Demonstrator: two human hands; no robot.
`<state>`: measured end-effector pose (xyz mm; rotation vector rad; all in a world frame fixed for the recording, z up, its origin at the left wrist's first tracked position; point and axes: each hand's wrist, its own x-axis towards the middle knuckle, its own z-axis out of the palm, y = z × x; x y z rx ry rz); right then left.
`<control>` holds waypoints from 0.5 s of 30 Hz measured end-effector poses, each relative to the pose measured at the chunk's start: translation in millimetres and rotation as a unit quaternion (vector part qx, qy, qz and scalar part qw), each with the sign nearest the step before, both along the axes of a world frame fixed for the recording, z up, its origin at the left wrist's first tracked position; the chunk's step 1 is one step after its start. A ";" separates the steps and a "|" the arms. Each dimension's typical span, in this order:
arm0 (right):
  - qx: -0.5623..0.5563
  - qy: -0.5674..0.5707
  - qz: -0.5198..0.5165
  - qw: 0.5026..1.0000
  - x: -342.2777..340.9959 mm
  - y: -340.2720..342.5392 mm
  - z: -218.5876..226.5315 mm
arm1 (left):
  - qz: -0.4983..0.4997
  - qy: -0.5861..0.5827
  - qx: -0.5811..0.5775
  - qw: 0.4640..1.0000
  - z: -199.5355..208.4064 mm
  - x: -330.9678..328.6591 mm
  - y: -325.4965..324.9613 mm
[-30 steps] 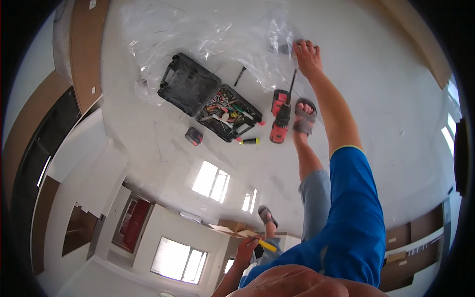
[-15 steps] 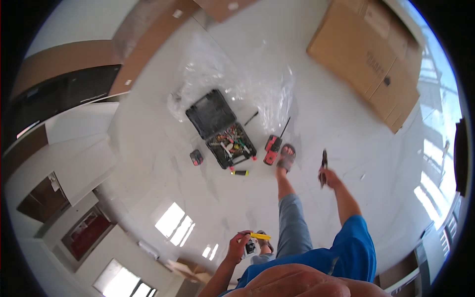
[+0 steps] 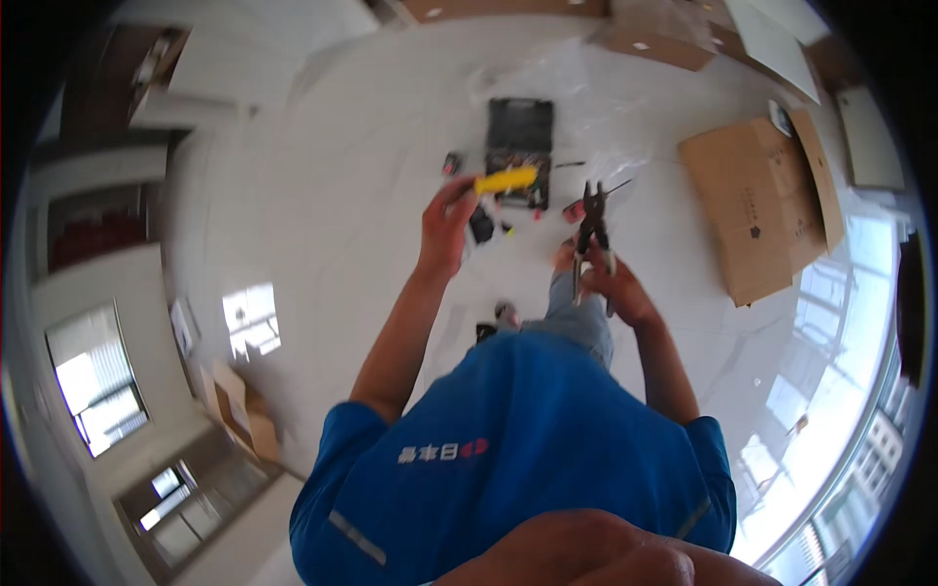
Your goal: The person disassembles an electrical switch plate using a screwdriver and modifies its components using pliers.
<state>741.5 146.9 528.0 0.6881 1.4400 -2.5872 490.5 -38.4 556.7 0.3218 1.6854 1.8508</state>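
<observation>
My left hand (image 3: 446,232) is raised at left of centre, closed round a slim yellow tool (image 3: 508,180) that points right; its exact kind is hard to make out. Just below that hand shows a small black item (image 3: 482,224), and whether the fingers also hold it is unclear. In my right hand (image 3: 618,286) are pliers (image 3: 592,220), jaws pointing away from me and handles spread apart. Beyond both hands an opened black toolbox (image 3: 520,122) lies on the floor, its tray full of small tools and partly covered by the yellow tool.
A red and black drill (image 3: 575,211) lies by my foot, partly behind the pliers. Left of the toolbox is a battery pack (image 3: 451,163). Clear plastic wrap (image 3: 616,146) spreads beyond. A large cardboard box (image 3: 757,210) stands at right; another open carton (image 3: 239,410) is at lower left.
Both hands have come up closer to the camera, the left with the yellow tool, the right with the pliers. The pliers' handles now show spread. The view has shifted, with the toolbox appearing farther off.
</observation>
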 end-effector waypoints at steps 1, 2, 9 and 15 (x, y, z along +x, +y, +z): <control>0.006 0.019 0.024 1.000 -12.7 -20.9 34.4 | -0.006 -0.063 0.042 0.997 28.5 4.1 -15.9; 0.004 0.021 0.050 0.999 -20.5 -42.5 48.8 | 0.008 -0.065 0.071 0.995 45.9 10.4 -34.8; 0.088 0.036 0.242 0.966 -25.9 -170.1 127.0 | 0.079 0.104 -0.073 0.989 89.8 62.6 -186.9; 0.116 0.101 0.391 0.908 -41.9 -188.2 149.2 | 0.164 0.435 -0.150 0.872 99.0 87.2 -227.8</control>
